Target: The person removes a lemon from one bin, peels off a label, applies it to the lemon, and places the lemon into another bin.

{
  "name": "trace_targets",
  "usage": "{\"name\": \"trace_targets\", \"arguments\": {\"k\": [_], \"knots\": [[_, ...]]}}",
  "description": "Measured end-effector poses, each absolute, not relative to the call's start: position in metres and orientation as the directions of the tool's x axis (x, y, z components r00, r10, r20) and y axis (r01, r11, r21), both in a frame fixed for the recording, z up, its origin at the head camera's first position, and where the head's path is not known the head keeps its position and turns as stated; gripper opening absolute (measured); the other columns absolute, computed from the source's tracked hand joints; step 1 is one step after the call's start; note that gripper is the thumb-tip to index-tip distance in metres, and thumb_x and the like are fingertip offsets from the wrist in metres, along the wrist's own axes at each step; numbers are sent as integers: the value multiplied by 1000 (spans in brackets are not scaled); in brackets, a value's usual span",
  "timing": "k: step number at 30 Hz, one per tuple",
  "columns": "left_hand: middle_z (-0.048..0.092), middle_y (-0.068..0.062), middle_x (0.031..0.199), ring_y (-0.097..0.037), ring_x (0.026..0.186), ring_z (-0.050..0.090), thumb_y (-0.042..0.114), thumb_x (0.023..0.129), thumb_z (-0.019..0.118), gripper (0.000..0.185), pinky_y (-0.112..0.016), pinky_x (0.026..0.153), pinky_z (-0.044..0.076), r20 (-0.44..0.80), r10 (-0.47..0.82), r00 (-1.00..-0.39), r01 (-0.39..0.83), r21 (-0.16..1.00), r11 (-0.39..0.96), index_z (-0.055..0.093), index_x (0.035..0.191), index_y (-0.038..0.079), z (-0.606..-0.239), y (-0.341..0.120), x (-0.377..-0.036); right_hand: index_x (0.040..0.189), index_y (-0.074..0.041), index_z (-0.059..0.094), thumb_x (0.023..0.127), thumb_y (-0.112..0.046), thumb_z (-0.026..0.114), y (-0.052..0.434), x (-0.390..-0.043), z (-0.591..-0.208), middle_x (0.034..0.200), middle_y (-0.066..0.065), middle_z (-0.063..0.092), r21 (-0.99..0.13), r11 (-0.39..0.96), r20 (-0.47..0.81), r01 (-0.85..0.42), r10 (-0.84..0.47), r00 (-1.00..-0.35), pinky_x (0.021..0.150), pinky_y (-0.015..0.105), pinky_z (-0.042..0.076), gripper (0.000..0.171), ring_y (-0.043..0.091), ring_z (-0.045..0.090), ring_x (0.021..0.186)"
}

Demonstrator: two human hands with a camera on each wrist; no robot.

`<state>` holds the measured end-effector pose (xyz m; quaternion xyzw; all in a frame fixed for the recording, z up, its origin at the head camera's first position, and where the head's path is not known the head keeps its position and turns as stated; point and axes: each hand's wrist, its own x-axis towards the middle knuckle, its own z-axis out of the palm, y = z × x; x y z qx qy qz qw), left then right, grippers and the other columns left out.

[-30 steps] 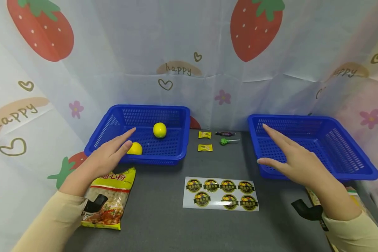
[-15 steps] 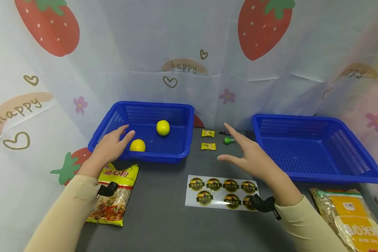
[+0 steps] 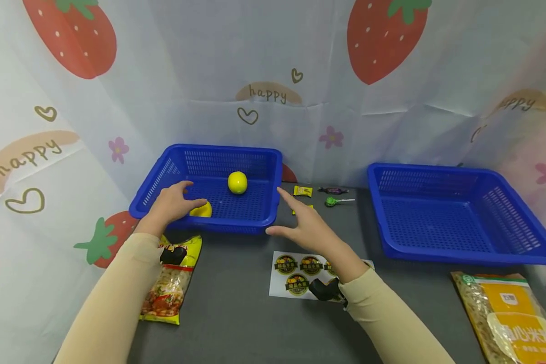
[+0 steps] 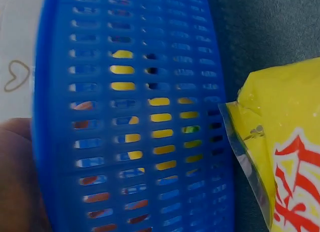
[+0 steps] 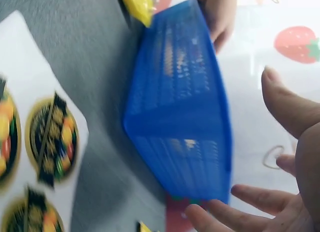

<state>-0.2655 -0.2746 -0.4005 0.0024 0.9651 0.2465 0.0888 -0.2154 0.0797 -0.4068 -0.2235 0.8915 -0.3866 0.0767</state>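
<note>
Left hand point(image 3: 173, 205) is over the near-left rim of the left blue basket point(image 3: 264, 222), fingers loosely curved down onto a yellow fruit point(image 3: 202, 209) in the near-left corner; contact looks likely but whether the grip is actually closed around it I cannot tell, the hand covers most of the fruit. Left wrist view shows only the basket wall point(image 4: 150, 117) close up, yellow showing through the slots, and a corner of the yellow snack bag point(image 4: 285, 152). Second yellow fruit point(image 3: 237, 182) sits free mid-basket toward the far wall. Right hand point(image 3: 307, 227) hovers just beside the basket's right wall, fingers spread and straight, holding nothing; right wrist view confirms splayed fingers point(image 5: 255, 199) next to the basket corner point(image 5: 180, 122). Below the right wrist lies a sticker sheet point(image 3: 291, 265) on the grey worktop point(image 3: 236, 313). Yellow snack bag point(image 3: 170, 288) lies under the left forearm. Between baskets: yellow candy point(image 3: 303, 191), dark wrapped candy point(image 3: 332, 190), green lollipop point(image 3: 331, 201). Right blue basket point(image 3: 455, 253) stands well apart; orange pasta bag point(image 3: 505, 313) lies in front of it.
</note>
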Motion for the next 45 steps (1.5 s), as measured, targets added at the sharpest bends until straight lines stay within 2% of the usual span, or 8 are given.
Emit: {"name": "trace_targets", "arguments": {"k": [8, 15, 20, 25, 29, 37, 42, 45], "knots": [[36, -28, 157, -52, 141, 34, 60, 82, 76, 104, -71, 112, 28, -334, 42, -942, -114, 431, 895, 29, 158, 6, -402, -270, -277, 163, -28, 19, 87, -54, 75, 54, -228, -424, 159, 12, 41, -766, 579, 12, -281, -423, -906, 112, 53, 42, 98, 32, 47, 141], [25, -32, 160, -54, 142, 29, 50, 88, 74, 94, -71, 113, 26, -451, 41, -892, -156, 392, 907, 30, 157, 3, -403, -267, -283, 161, -22, 27, 88, -53, 74, 45, -232, -430, 159, 10, 41, -775, 586, -24, -237, -402, -915, 114, 48, 41, 92, 27, 49, 139], [33, -33, 155, -52, 134, 39, 51, 88, 72, 91, -68, 112, 33, -475, 18, -880, -175, 358, 917, 36, 153, -1, -400, -266, -287, 160, -25, 30, 87, -55, 73, 45, -233, -429, 160, 7, 39, -768, 599, -30, -226, -386, -922, 112, 49, 43, 89, 26, 51, 137], [52, -30, 134, -43, 112, 51, 44, 88, 75, 81, -58, 99, 46, -420, -8, -907, -187, 387, 903, 44, 143, -7, -400, -268, -285, 160, -26, 29, 88, -55, 72, 45, -233, -430, 162, 8, 36, -773, 591, -31, -230, -398, -917, 112, 50, 43, 89, 28, 52, 136], [52, -27, 119, -39, 100, 52, 37, 87, 76, 77, -48, 86, 50, -319, -25, -948, -180, 465, 867, 37, 135, -8, -400, -272, -279, 160, -27, 29, 88, -57, 72, 45, -232, -432, 160, 7, 40, -774, 596, -45, -216, -391, -919, 110, 50, 44, 90, 26, 55, 133], [45, -25, 140, -38, 109, 55, 35, 96, 69, 73, -49, 96, 53, -130, 68, -989, -48, 723, 689, 33, 153, 8, -385, -274, -265, 160, -29, 30, 88, -56, 72, 46, -233, -433, 158, 8, 42, -783, 581, -28, -223, -391, -920, 108, 50, 47, 88, 25, 56, 129], [44, -21, 144, -37, 115, 56, 42, 101, 60, 73, -51, 101, 51, -98, 162, -982, 24, 783, 621, 28, 160, 15, -379, -266, -250, 160, -29, 30, 88, -57, 71, 47, -232, -434, 158, 7, 42, -781, 585, -35, -220, -392, -919, 106, 49, 48, 87, 26, 57, 128], [44, -22, 144, -37, 114, 57, 43, 100, 61, 76, -52, 102, 50, -82, 167, -983, 36, 797, 604, 25, 160, 14, -377, -258, -240, 160, -29, 30, 88, -57, 71, 48, -231, -436, 159, 5, 42, -775, 590, -34, -225, -395, -918, 107, 50, 47, 87, 25, 57, 129]]}}
